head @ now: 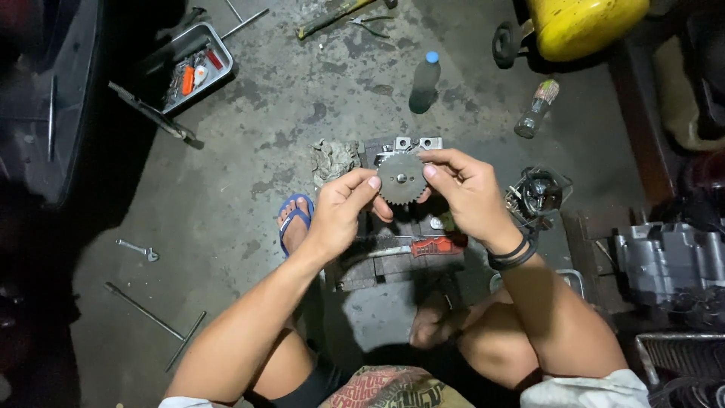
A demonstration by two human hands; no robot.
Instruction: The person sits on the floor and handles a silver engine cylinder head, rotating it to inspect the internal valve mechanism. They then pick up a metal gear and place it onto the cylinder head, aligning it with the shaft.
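**Toothed gear held up for a close look above a workshop floor**

A person crouched on a stained concrete floor [249, 151] holds a grey gear [400, 178] between both hands, flat face toward the camera. The left hand [343, 211] is closed on the gear's lower-left rim, thumb pressed near the teeth; the right hand [464, 189], with dark bands at the wrist, pinches its right edge with thumb and fingers. The gear sits in mid-air just above a metal block [411, 145] and a dark board [393, 261], on which lies a red-handled tool [436, 245].

By the look of it, this is an inspection step: the part is off any shaft and being turned or checked. Whatever follows appears to call for a steady two-handed hold, since the grip is on the rim alone.

Toward the far edge of the floor stands a dark bottle [424, 85] with a blue cap; to its right a clear bottle [536, 109] lies tilted, its label a pale band with red and green. A yellow tank [585, 24] fills the top right corner. At top left, a metal tray [198, 64] holds small orange and red items. A rag [334, 159] lies beside the block; a wrench [138, 249] and a T-handle [155, 321] rest near the left edge. A foot in a blue sandal [294, 223] is planted below the rag.
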